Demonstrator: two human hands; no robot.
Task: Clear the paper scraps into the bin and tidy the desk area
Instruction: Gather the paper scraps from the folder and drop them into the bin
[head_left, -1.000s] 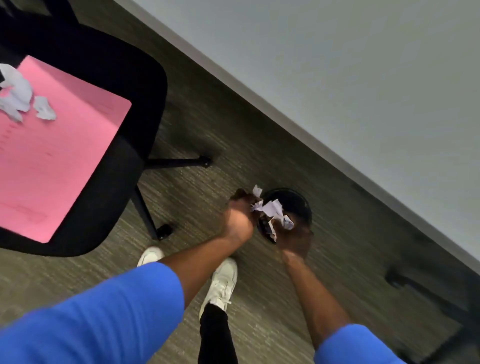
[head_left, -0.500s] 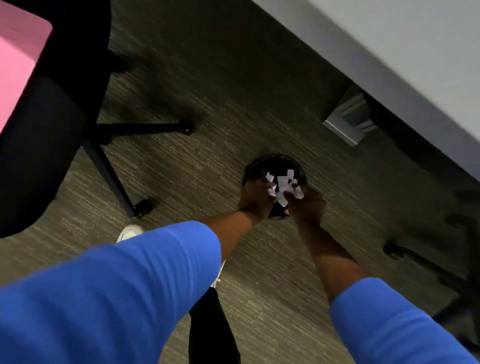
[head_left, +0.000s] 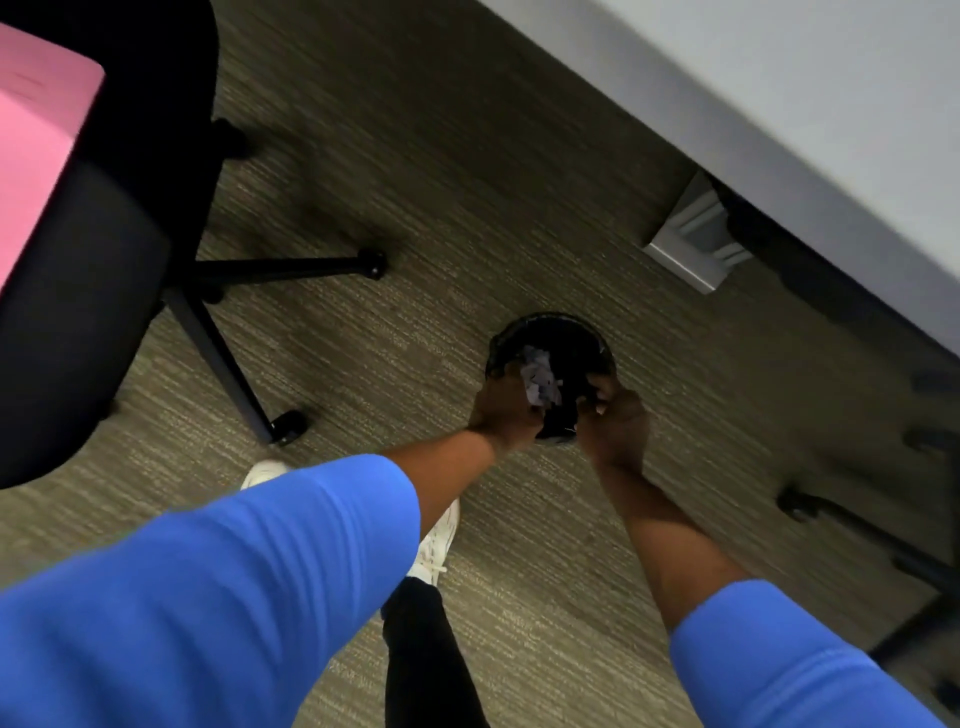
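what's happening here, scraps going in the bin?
Yes. A person in blue sleeves bends over a small black bin on the carpet, left hand and right hand at its near rim. A clump of white paper scraps sits between the hands, over the bin's mouth; whether it is released is unclear. At left, a pink sheet lies on a black office chair.

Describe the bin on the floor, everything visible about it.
The bin is small, round and black, standing upright on the carpet near the desk edge. Its opening faces the camera; the material is unclear through blur. Pale paper scraps lie within its opening. The left hand and right hand cover its near rim; whether they touch it is unclear.
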